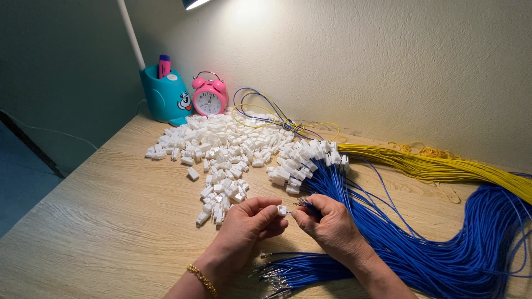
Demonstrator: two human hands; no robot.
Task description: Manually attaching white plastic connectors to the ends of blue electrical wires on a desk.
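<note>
Our left hand [244, 224] pinches a small white connector housing [282, 210] between thumb and forefinger, its open end turned toward the right hand [327, 224], whose fingers are closed on the metal-tipped end of a blue wire [303, 204], so the two parts face each other just apart. We keep the loose white housings [221, 149] heaped just beyond the hands, within easy reach, and the blue wire bundle [443, 249] trailing to the right with its bare ends near our wrists. Housings already carrying wires [310, 158] lie beside yellow wires [443, 166]. The wood-grain bench [100, 221] meets a textured pale wall [388, 55]; a teal pen holder [163, 94] and pink alarm clock [209, 98] stand lamplit at the back.
</note>
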